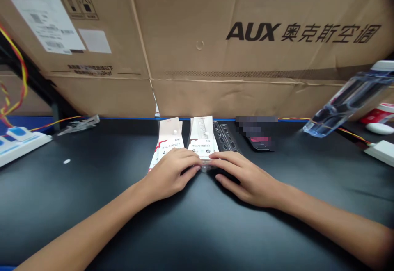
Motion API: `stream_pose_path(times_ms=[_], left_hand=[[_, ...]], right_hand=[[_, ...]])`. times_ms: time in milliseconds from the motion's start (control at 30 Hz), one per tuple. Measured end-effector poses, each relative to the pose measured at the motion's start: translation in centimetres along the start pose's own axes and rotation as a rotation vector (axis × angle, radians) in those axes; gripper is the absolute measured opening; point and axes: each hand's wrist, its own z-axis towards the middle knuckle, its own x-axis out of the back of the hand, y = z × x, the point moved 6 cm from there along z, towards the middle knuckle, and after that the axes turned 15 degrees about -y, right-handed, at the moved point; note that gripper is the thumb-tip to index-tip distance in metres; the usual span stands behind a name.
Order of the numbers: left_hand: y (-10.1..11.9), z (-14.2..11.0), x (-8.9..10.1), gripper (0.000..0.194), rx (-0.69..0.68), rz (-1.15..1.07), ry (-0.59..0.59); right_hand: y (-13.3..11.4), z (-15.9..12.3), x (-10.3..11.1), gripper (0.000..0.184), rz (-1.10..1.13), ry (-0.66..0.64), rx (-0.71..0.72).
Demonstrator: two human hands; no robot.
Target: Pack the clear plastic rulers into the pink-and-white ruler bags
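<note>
Two stacks of clear-wrapped ruler set packets with white and red labels lie side by side near the cardboard, the left stack [170, 133] and the right ruler set packet [201, 133]. My left hand [175, 171] reaches over the near part of the left stack, its thumb and fingers closed at the near left corner of the right packet. My right hand [248, 181] touches that packet's near right edge with its fingertips; its fingers are apart, with the thumb lower down. A dark stencil ruler [226, 135] lies just right of the packets, partly behind my right hand.
A large cardboard box [184, 58] stands along the back of the black table [197, 230]. To the right are a dark phone-like object [261, 144], partly blurred, and a tilted water bottle [347, 99]. A power strip [24, 142] and a crumpled clear wrapper [80, 124] lie left.
</note>
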Motion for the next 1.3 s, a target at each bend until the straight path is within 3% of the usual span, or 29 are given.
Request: stream_pose_path(times_ms=[133,300,500,667,767,933,1067,1200,1300], left_hand=[[-0.1,0.0,0.4,0.016,0.034,-0.092,0.027],[1.8,-0.1,0.5,0.012,-0.05,-0.22,-0.026],[4.1,-0.2,0.3,0.011,-0.17,-0.582,-0.203],[4.8,-0.2,0.2,0.009,-0.214,-0.702,-0.322],[4.5,0.0,-0.2,0.008,-0.156,-0.69,-0.312],[2.4,0.1,-0.3,0.013,0.074,-0.555,-0.181],[1.5,0.0,-0.1,0.015,0.149,-0.437,-0.129],[2.0,0.1,-1.3,0.027,0.185,-0.542,-0.223],[2.2,0.2,-2.1,0.033,0.232,-0.721,-0.22]], right_hand=[[0.1,-0.1,0.1,0.046,0.024,0.022,-0.027],[0.2,-0.1,0.1,0.053,0.016,0.008,-0.044],[-0.1,-0.1,0.3,0.044,-0.045,0.021,0.006],[-0.4,-0.1,0.7,0.029,-0.063,0.105,0.028],[-0.4,-0.2,0.9,0.028,-0.055,0.155,0.064],[-1.4,-0.8,1.6,0.017,-0.131,0.276,0.129],[-2.8,-0.9,1.4,0.012,-0.205,0.249,0.178],[-3.8,-0.9,1.3,0.02,-0.215,0.207,0.211],[-3.8,-0.8,1.3,0.022,-0.207,0.23,0.206]])
